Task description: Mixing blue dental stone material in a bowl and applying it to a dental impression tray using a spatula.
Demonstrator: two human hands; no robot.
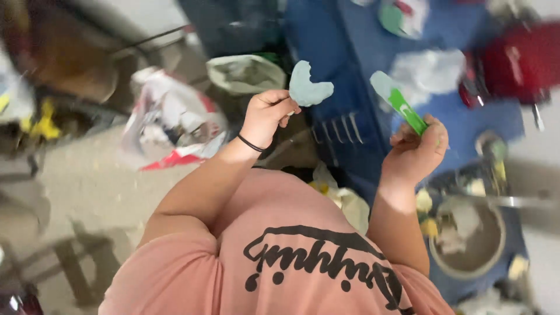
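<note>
My left hand (265,114) is raised and pinches a pale grey-blue, heart-shaped flat piece (309,86) by its lower edge. A black band circles that wrist. My right hand (415,154) is closed around a green-handled spatula-like tool (405,108), and the tool's pale coated tip points up and left, toward the piece. A small gap separates the tool's tip from the piece. My pink printed shirt fills the bottom of the view.
A round bowl (469,245) with grey paste sits at the lower right on a blue cover (350,52). A white crumpled lump (429,70) and a red object (519,58) lie beyond my right hand. Plastic bags (175,122) lie on the floor at left.
</note>
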